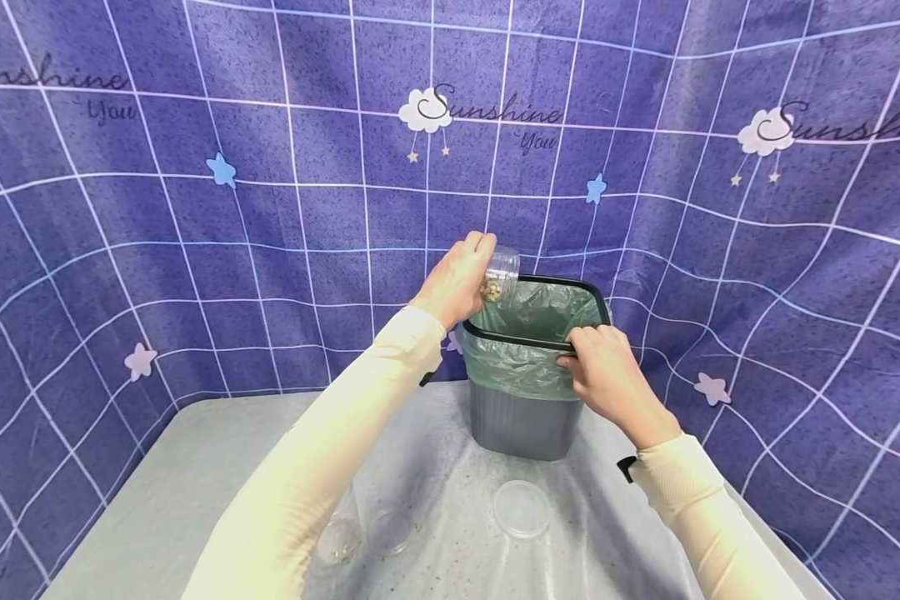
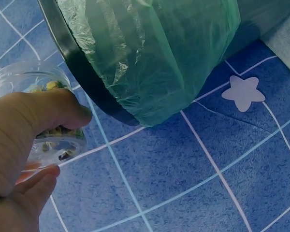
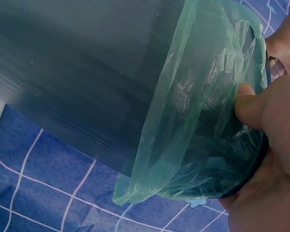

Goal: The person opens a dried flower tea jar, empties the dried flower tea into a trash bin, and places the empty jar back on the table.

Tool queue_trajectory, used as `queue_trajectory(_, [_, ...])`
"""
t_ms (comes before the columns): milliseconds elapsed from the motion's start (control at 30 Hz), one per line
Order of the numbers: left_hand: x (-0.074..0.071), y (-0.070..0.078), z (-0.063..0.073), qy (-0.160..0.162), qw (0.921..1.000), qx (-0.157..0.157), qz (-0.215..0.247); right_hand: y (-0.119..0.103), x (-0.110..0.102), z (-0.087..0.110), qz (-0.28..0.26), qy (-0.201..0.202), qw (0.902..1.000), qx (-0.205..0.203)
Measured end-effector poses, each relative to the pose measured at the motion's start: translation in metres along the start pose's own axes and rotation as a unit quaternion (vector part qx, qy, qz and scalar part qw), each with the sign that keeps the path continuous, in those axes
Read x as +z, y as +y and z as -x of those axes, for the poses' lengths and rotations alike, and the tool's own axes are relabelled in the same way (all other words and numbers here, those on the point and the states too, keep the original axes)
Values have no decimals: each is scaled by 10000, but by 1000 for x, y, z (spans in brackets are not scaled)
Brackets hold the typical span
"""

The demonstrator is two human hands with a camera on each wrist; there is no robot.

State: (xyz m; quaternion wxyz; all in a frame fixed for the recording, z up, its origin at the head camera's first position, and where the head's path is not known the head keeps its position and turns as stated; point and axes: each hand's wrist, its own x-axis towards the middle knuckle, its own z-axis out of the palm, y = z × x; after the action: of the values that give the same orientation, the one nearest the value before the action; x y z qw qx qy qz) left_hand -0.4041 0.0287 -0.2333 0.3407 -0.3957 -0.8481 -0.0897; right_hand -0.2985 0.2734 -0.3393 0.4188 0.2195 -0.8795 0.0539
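My left hand [image 1: 456, 279] grips a clear plastic jar [image 1: 505, 264] above the left side of a grey bin [image 1: 525, 427]. Small yellowish and dark bits [image 2: 53, 86] lie inside the jar, which is tilted toward the bin's mouth. A green plastic liner [image 1: 521, 371] lines the bin and folds down over its outside. At the near right corner, my right hand [image 1: 613, 377] holds the black rim [image 1: 517, 340], its thumb [image 3: 249, 107] on the liner's outer side.
On the grey table [image 1: 217, 467], a round clear lid [image 1: 521, 509] lies in front of the bin. Another clear lid [image 1: 392, 532] and a clear container [image 1: 340, 540] sit by my left sleeve. A blue-purple patterned cloth [image 1: 330, 208] hangs close behind the bin.
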Motion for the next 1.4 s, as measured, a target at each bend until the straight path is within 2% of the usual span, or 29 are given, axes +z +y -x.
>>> queue_trajectory(133, [0,0,0,99,9998,188,-57,0,-1,0,-8,-3,10000,26])
queue_trajectory(400, [3,-2,-1,-22,9996,286,-32,1,0,2,-10,87,10000,-4])
queue_trajectory(1067, [4,-1,-2,-65,9979,617,-178,2,0,2,-62,125,9999,-1])
queue_trajectory(1400, [2,0,-3,-265,9976,608,-211,2,0,1,-65,64,10000,35])
